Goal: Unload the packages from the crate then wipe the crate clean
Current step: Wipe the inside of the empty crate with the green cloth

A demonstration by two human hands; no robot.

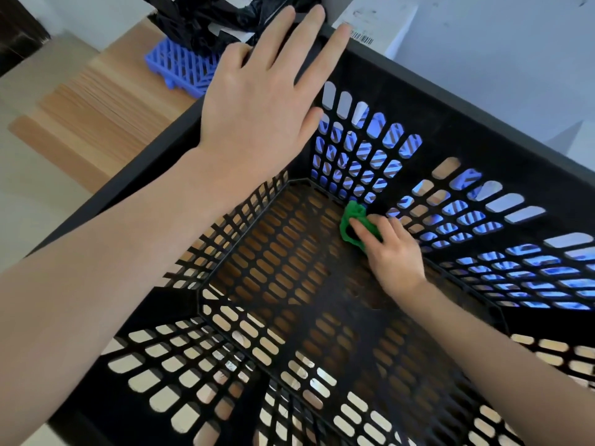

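Note:
A large black perforated crate (pixel 450 101) fills the view, with nothing inside but my hand and a cloth. My left hand (pixel 257 101) lies flat with straight fingers on the crate's far left rim corner. Down inside, my right hand (pixel 391 252) presses a crumpled green cloth (pixel 352 225) against the floor at the far corner, fingers curled over it. Beyond the rim lie a black plastic package (pixel 212 17) and a white package with a barcode label (pixel 376 24).
The crate stands on a light wooden table (pixel 96 114). A blue plastic grid pallet (pixel 180 69) lies behind the crate under the black package and shows through the wall holes. A white wall rises at the right.

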